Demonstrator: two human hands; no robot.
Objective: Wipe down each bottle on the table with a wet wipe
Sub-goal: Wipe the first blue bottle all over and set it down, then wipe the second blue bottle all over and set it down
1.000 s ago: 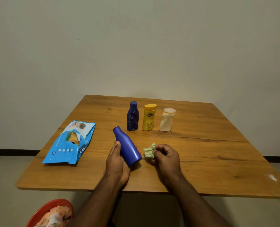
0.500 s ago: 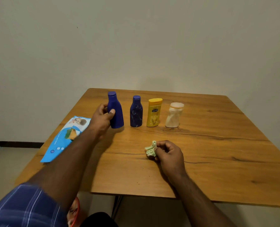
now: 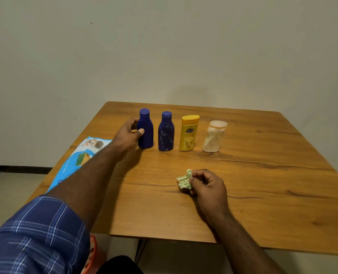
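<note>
Here the left hand wraps thumb and fingers round the plain blue bottle, which stands upright at the left end of a row with the marbled bottle, yellow bottle and pale bottle, likely to keep it steady. Near the table's front, the right hand pinches the crumpled wipe, ready for wiping.

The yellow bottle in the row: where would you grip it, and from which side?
Probably the yellow bottle is best gripped round its mid body, from the front, fingers reaching in on both flanks. It stands upright with its cap on top, between the marbled blue bottle and the pale bottle; both gaps look narrow, so a sideways approach risks knocking a neighbour.
</note>
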